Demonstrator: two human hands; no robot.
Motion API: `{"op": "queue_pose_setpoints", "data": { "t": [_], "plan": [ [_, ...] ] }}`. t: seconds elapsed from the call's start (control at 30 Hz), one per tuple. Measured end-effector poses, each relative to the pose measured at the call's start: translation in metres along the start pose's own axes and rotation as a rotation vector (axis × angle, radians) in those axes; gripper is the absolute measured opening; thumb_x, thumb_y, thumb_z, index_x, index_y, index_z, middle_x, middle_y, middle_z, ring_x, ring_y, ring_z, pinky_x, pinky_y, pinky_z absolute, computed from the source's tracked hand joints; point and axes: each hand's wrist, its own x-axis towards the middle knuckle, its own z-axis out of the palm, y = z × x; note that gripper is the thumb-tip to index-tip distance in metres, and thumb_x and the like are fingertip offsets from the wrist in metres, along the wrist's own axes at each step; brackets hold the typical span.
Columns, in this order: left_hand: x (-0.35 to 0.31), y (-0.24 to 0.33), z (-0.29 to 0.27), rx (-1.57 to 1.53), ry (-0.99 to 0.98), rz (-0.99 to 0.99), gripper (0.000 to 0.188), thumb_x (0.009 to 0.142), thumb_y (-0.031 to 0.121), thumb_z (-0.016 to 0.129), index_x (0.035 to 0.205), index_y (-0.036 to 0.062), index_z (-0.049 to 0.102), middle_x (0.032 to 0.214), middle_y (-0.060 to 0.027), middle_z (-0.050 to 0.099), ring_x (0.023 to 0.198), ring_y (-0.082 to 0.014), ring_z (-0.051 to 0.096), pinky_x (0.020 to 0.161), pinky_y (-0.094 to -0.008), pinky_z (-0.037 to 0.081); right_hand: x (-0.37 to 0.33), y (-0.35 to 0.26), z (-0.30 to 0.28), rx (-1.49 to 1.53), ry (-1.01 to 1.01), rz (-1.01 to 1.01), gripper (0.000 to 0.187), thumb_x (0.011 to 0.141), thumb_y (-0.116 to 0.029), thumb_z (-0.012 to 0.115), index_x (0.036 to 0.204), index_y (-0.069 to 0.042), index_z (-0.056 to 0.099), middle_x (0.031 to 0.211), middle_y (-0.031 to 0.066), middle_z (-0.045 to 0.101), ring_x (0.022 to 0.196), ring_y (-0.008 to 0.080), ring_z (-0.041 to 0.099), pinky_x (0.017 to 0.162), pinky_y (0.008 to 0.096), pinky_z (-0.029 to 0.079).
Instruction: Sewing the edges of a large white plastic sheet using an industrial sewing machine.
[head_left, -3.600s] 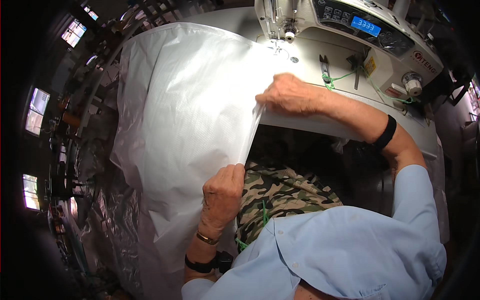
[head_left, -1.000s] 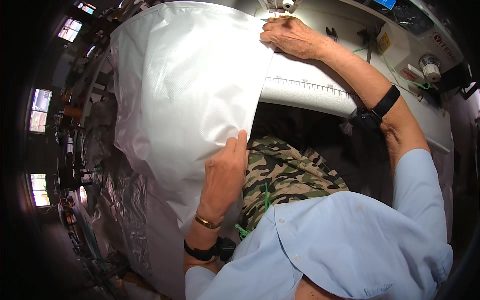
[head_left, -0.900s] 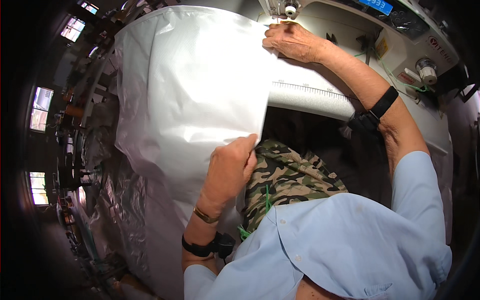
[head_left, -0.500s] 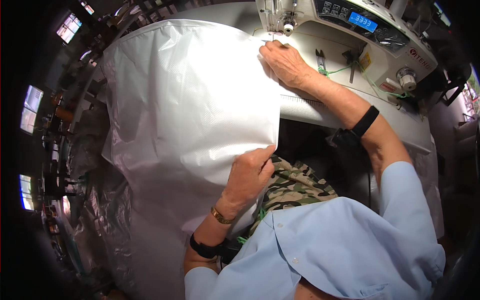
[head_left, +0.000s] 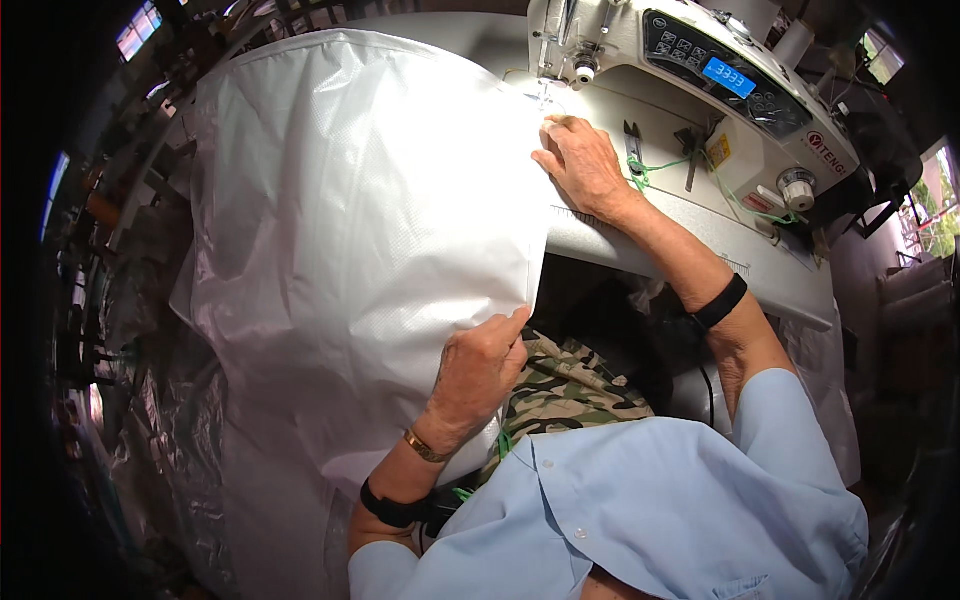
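— How many sheets?
— One white plastic sheet (head_left: 350, 230), draped from the counter (head_left: 690, 240) over the lap.
— And hands?
— Two. Left hand (head_left: 480, 370) fingers pinch its lower edge; right hand (head_left: 585, 165) presses it flat by one sewing machine (head_left: 700, 80).

The big sheet of fabric (head_left: 360, 210) is plain white with a faint, fine grid weave, and turns greyer and more translucent where it hangs toward seven o'clock. The sewing machine (head_left: 700, 90) at one o'clock is off-white, with a dark control panel carrying a bright blue display (head_left: 728, 77). Thin green thread (head_left: 665, 165) trails across the pale grey tabletop (head_left: 700, 235). The trousers (head_left: 560, 385) at five o'clock show a camouflage pattern of olive green, tan, cream and dark patches. The shirt (head_left: 640, 510) is pale blue. Each wrist wears a black band, and the left hand (head_left: 480, 365) also has a gold bracelet (head_left: 425, 447).
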Motion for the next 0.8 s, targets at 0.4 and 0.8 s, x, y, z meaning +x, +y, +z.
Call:
{"op": "queue_pose_setpoints", "data": {
  "t": [0.4, 0.8],
  "plan": [
    [0.003, 0.001, 0.001, 0.023, 0.008, -0.032, 0.03, 0.085, -0.001, 0.06, 0.114, -0.0036, 0.064, 0.073, -0.0143, 0.056, 0.06, -0.0265, 0.056, 0.057, -0.0367, 0.045, 0.008, -0.016, -0.012, -0.169, -0.226, 0.116, 0.028, 0.097, -0.029, 0.055, 0.106, -0.004, 0.063, 0.123, 0.0148, 0.063, 0.115, 0.0286, 0.058, 0.09, 0.0469, 0.044],
    [0.013, 0.006, 0.008, 0.303, 0.074, 0.0, 0.033, 0.084, 0.0, 0.059, 0.117, -0.0011, 0.064, 0.08, -0.0166, 0.06, 0.066, -0.0325, 0.059, 0.063, -0.0395, 0.046, 0.009, -0.003, -0.002, -0.183, -0.165, 0.133, 0.039, 0.099, -0.037, 0.048, 0.115, -0.005, 0.066, 0.121, 0.0156, 0.06, 0.116, 0.0291, 0.052, 0.096, 0.0493, 0.037]
  ]
}}
